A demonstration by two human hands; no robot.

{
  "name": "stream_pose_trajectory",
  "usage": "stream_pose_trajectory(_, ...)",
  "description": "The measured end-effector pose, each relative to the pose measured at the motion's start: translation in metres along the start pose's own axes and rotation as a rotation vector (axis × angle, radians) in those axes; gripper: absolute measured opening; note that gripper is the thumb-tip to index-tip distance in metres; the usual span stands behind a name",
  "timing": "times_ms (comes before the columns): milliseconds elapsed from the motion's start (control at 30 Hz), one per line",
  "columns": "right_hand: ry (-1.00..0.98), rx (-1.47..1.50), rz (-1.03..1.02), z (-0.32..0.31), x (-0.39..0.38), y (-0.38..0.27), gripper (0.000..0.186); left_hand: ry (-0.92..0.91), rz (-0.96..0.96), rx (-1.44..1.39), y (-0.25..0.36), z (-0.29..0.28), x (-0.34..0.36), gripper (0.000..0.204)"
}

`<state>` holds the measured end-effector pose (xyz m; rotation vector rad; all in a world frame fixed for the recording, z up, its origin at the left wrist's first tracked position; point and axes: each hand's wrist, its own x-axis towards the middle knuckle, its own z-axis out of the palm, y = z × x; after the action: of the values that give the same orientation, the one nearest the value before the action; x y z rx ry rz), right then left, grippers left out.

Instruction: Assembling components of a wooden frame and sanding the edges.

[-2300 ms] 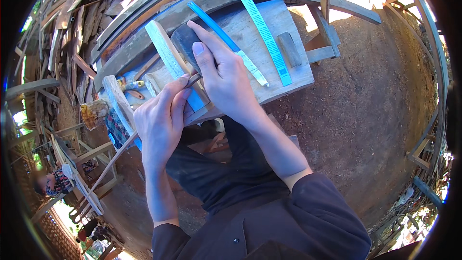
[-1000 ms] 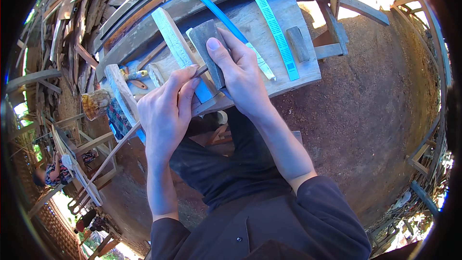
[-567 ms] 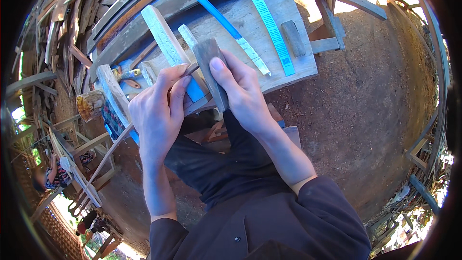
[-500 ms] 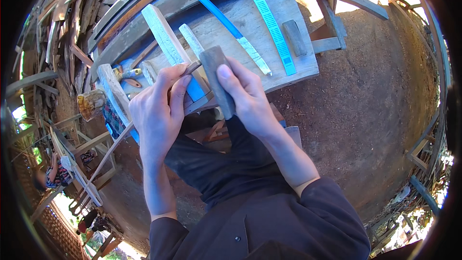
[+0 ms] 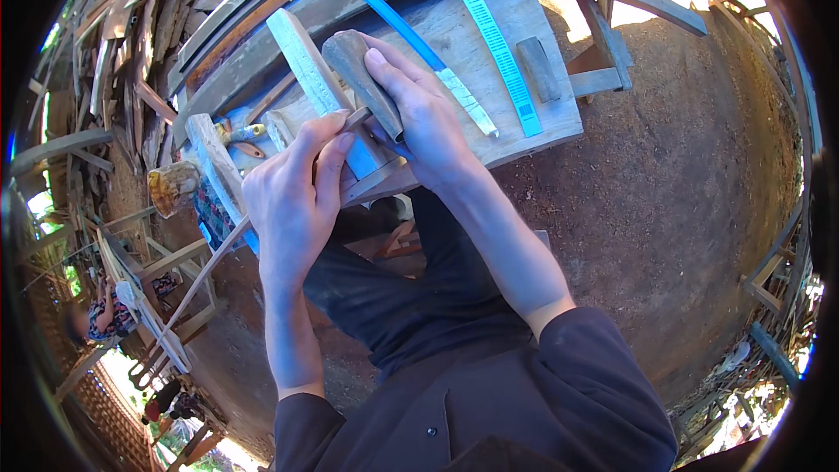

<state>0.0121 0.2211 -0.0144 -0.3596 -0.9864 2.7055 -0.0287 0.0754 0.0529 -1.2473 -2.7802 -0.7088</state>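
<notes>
My left hand (image 5: 293,197) pinches the end of a thin wooden strip (image 5: 357,117) between thumb and forefinger. Below that hand a long thin stick (image 5: 210,273) slants down to the lower left; whether it is the same piece, the hand hides. In my right hand (image 5: 424,127) is an oblong grey-brown block (image 5: 360,79), gripped along its right side. The block lies alongside the strip's tip, perhaps touching it. Just under both hands a pale squared wooden bar (image 5: 308,65) reaches across the bench (image 5: 516,13) toward its near edge.
On the bench lie a blue-and-white blade-like strip (image 5: 424,52), a light-blue ruler (image 5: 494,48) and another grey block (image 5: 537,68). A brush (image 5: 245,133) and a round log end (image 5: 170,190) are at the left. Scrap wood (image 5: 122,44) is heaped beyond; a person (image 5: 105,310) is far left.
My right hand has moved the block away from me and leftward, tilting it over the squared bar. My left hand stays almost in place with its pinch unchanged.
</notes>
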Motion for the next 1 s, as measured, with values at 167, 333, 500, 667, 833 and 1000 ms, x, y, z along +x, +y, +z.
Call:
stream_pose_trajectory(167,0.000,-0.080,0.000,0.000,-0.005,0.001,0.048,0.009,-0.003,-0.001,-0.001,0.000,0.000,0.011)
stream_pose_trajectory(333,-0.035,-0.199,-0.088,-0.002,-0.008,0.004,0.046,0.010,0.034,0.008,-0.001,0.001,0.000,0.011)
stream_pose_trajectory(500,0.019,-0.349,-0.129,0.003,-0.014,0.002,0.043,-0.026,0.010,-0.016,-0.001,0.000,-0.002,0.010)
stream_pose_trajectory(667,0.052,-0.328,-0.134,0.002,-0.021,0.004,0.044,-0.019,0.038,-0.005,0.000,0.001,-0.003,0.010)
stream_pose_trajectory(833,0.131,-0.416,-0.215,0.003,-0.047,0.007,0.045,-0.012,0.021,-0.023,0.002,0.000,-0.001,0.012)
stream_pose_trajectory(1000,0.037,-0.201,0.058,-0.015,-0.085,0.000,0.043,0.015,0.013,-0.010,0.006,0.002,0.000,0.012)
